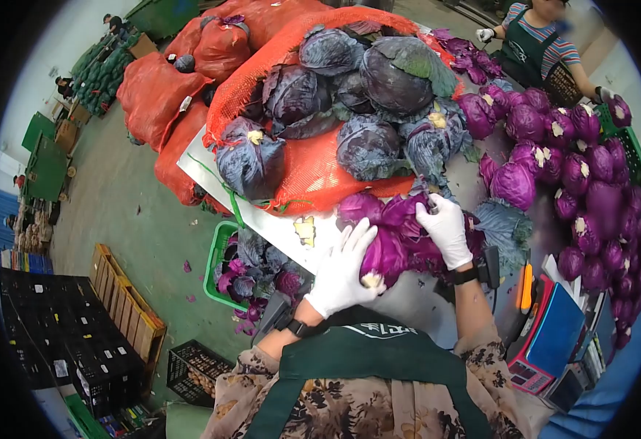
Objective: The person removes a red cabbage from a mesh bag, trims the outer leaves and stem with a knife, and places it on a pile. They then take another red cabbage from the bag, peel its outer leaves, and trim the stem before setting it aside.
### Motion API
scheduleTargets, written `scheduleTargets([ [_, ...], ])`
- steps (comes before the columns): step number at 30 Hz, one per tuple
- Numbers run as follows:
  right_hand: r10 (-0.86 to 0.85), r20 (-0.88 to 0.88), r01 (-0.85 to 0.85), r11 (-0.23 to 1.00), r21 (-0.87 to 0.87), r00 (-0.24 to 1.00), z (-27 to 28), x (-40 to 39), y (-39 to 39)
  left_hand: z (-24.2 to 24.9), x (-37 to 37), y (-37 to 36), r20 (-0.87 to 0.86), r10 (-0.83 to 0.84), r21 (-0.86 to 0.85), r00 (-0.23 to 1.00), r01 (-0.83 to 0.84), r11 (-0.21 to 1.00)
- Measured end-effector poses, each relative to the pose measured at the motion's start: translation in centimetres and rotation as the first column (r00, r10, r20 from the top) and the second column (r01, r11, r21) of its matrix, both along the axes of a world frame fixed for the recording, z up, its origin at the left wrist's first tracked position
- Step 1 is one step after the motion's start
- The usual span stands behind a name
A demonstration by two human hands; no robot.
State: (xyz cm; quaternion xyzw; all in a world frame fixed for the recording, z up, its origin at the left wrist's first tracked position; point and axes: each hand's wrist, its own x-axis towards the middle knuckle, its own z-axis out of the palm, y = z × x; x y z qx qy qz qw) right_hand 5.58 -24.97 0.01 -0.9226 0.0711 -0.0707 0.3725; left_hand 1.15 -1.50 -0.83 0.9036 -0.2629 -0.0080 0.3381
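Observation:
My left hand (341,272), in a white glove, cups the left side of a peeled red cabbage (386,256) whose pale cut stem points toward me. On the other side, my right hand (445,230), also gloved in white, pinches a purple outer cabbage leaf (406,212) at the top of that head. Loose leaves lie beneath and beside it, partly hidden by my right hand. A small yellowish scrap (305,231) rests on the white board left of the cabbage. Just ahead, unpeeled dark cabbages (368,146) spill from a red mesh sack (309,172).
Peeled red cabbages (514,183) are heaped at the right, where a co-worker (536,47) stands holding one. A green crate (210,282) of leaves stands at lower left. Folders (556,322) sit at my right, and full red sacks (161,99) are piled beyond the table.

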Motion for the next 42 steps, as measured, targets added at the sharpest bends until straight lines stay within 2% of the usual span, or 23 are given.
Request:
scheduleTargets([
  [1, -0.039, -0.074, 0.042, 0.998, 0.046, 0.997, -0.5, 0.3, -0.8, 0.2, -0.3, 0.6, 0.059, -0.045, 0.008, 0.997, 0.044, 0.999],
  [3, 0.014, 0.040, -0.019, 0.990, 0.140, 0.999, -0.8, -0.7, -0.6, -0.1, -0.7, 2.0, 0.103, -0.085, 0.035, 0.991, 0.081, 0.996],
  [5, 0.024, 0.045, -0.031, 0.985, 0.172, 0.999, 1.4, -1.9, 1.1, 2.0, -1.2, 2.8, -0.169, -0.017, -0.072, 0.985, 0.005, 0.997],
  [6, 0.051, 0.048, -0.057, 0.988, 0.141, 0.998, 0.8, -2.1, 1.5, 2.4, -1.2, 2.3, -0.214, 0.011, -0.103, 0.977, -0.033, 0.994],
  [7, 0.077, 0.134, -0.092, 0.990, 0.103, 0.988, 2.3, -2.3, 2.7, 3.0, -1.4, 1.2, -0.150, 0.047, -0.068, 0.988, -0.058, 0.996],
  [9, 0.099, 0.092, -0.103, 0.994, 0.034, 0.991, 2.0, -2.1, 2.8, 2.8, -1.6, -0.2, 0.004, 0.094, 0.162, 0.996, -0.094, 0.982],
  [12, -0.048, 0.016, 0.040, 0.948, 0.315, 0.999, -1.7, -0.8, -0.9, 2.4, -1.5, 1.0, -0.002, 0.068, 0.110, 0.998, -0.067, 0.992],
  [13, -0.189, 0.000, 0.178, 0.927, 0.329, 0.982, -2.7, -0.7, -2.7, 2.4, -1.5, 1.9, -0.027, 0.034, 0.065, 0.999, -0.033, 0.997],
  [15, -0.236, -0.098, 0.253, 0.937, 0.242, 0.967, -5.4, -0.7, -7.3, 1.9, -1.9, 4.0, -0.183, 0.072, -0.004, 0.980, -0.074, 0.997],
  [18, -0.141, 0.136, 0.171, 0.955, -0.243, 0.981, -2.0, -2.8, -4.5, 2.4, -2.2, 4.5, -0.303, 0.147, -0.080, 0.942, -0.179, 0.981],
  [19, -0.158, -0.023, 0.151, 0.971, -0.187, 0.987, 2.5, -3.5, -1.5, 2.8, -2.1, 3.9, -0.334, 0.182, -0.067, 0.925, -0.216, 0.974],
  [20, -0.095, -0.202, 0.102, 0.994, 0.026, 0.975, 6.3, -3.8, 0.9, 3.1, -1.8, 3.3, -0.362, 0.213, -0.054, 0.908, -0.248, 0.967],
  [21, 0.092, 0.175, -0.107, 0.991, 0.079, 0.980, 4.0, -4.3, 1.9, 3.0, -1.9, 2.6, -0.318, 0.228, -0.045, 0.920, -0.255, 0.966],
  [22, 0.228, -0.045, -0.214, 0.954, 0.210, 0.973, 6.0, -4.3, 3.3, 2.7, -1.8, 2.2, -0.282, 0.220, -0.037, 0.934, -0.239, 0.970],
  [25, 0.364, 0.066, -0.357, 0.929, -0.097, 0.929, 2.5, -3.7, 5.3, 1.9, -2.0, 1.2, -0.136, 0.132, -0.042, 0.982, -0.139, 0.989],
  [27, 0.488, 0.007, -0.488, 0.873, 0.032, 0.873, 1.4, -2.5, 5.5, 1.7, -2.2, 1.0, -0.158, 0.084, -0.040, 0.984, -0.092, 0.995],
  [28, 0.527, -0.119, -0.525, 0.850, 0.048, 0.842, 2.2, -1.8, 5.4, 1.6, -2.1, 1.3, -0.225, 0.077, -0.012, 0.971, -0.082, 0.997],
  [32, 0.578, -0.145, -0.574, 0.816, 0.069, 0.803, 0.7, -0.9, 4.6, 1.6, -1.9, 2.5, -0.120, 0.010, -0.015, 0.993, -0.012, 1.000],
  [33, 0.566, -0.065, -0.564, 0.824, 0.053, 0.822, 0.2, -1.0, 4.7, 1.9, -2.0, 2.5, -0.135, 0.015, -0.015, 0.991, -0.017, 1.000],
  [35, 0.491, -0.024, -0.486, 0.852, -0.197, 0.871, -1.3, -0.8, 4.7, 2.9, -2.0, 2.4, -0.094, 0.004, 0.092, 0.996, 0.005, 0.996],
  [37, 0.459, -0.033, -0.456, 0.869, -0.191, 0.888, -2.4, -0.9, 3.9, 3.2, -2.1, 3.0, -0.154, 0.008, 0.124, 0.988, 0.011, 0.992],
  [40, 0.283, -0.198, -0.284, 0.958, 0.023, 0.938, -2.7, -1.4, 2.7, 3.5, -2.4, 5.1, -0.320, 0.040, 0.104, 0.947, -0.007, 0.995],
  [42, 0.306, -0.116, -0.312, 0.950, -0.034, 0.945, -2.9, -1.6, 2.9, 3.8, -3.0, 4.9, -0.352, 0.109, 0.090, 0.930, -0.082, 0.993],
])
